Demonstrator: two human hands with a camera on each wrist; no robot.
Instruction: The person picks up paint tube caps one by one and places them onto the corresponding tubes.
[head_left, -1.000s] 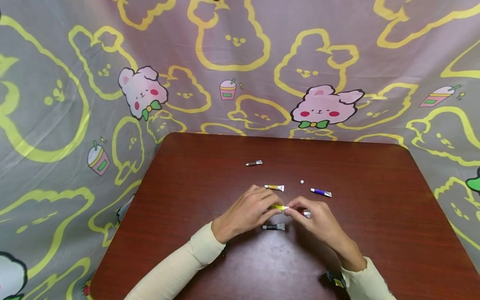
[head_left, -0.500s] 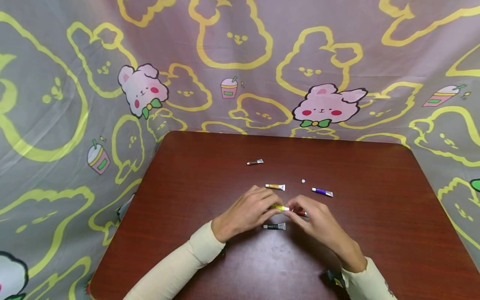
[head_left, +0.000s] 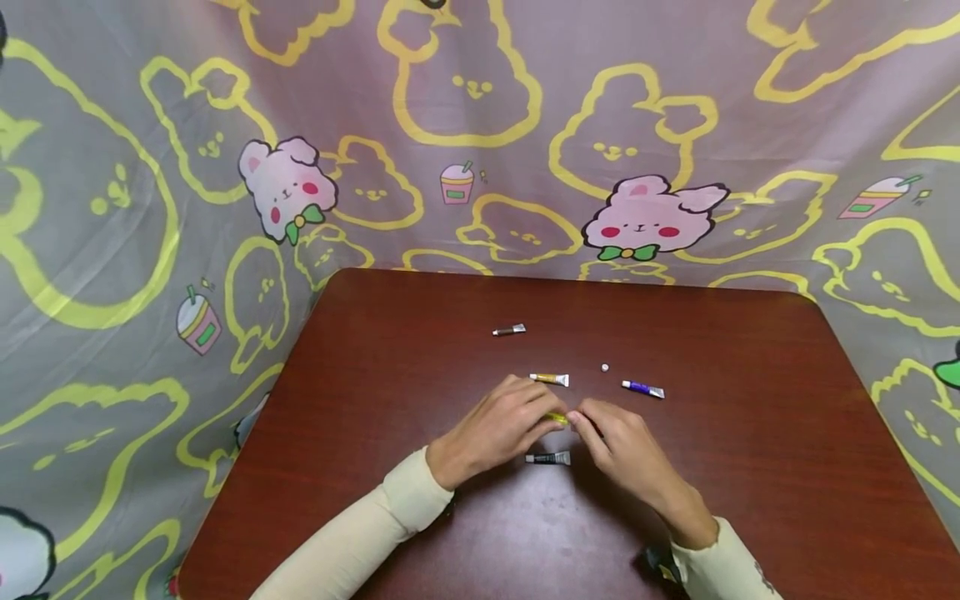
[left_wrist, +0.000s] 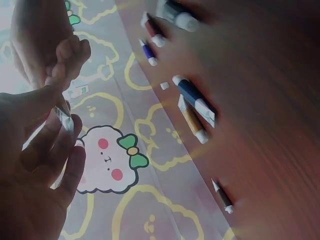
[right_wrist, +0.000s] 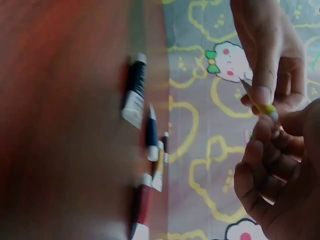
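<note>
Over the middle of the table, my left hand (head_left: 498, 421) pinches a small yellow paint tube (head_left: 556, 417). Its crimped silver end shows between my left fingers in the left wrist view. Opposite it, my right hand (head_left: 622, 442) pinches the tube's white cap end between thumb and fingers; these fingers cover the cap in the head view. In the right wrist view the yellow tube (right_wrist: 267, 107) spans the two hands. Below them lies a black paint tube (head_left: 548, 458). A red paint tube (right_wrist: 143, 207) is hidden under my right hand in the head view.
An ochre tube (head_left: 550, 379), a purple tube (head_left: 643, 389) and a brown tube (head_left: 509, 330) lie farther back on the brown table (head_left: 712, 333). A loose white cap (head_left: 604, 367) sits near the purple one. The left wrist view also shows a dark blue tube (left_wrist: 195, 97). Patterned cloth (head_left: 517, 108) hangs behind.
My right fingers have closed farther over the white cap, which showed before. The red tube's visible part is now behind my right hand. Both hands stay nearly in place.
</note>
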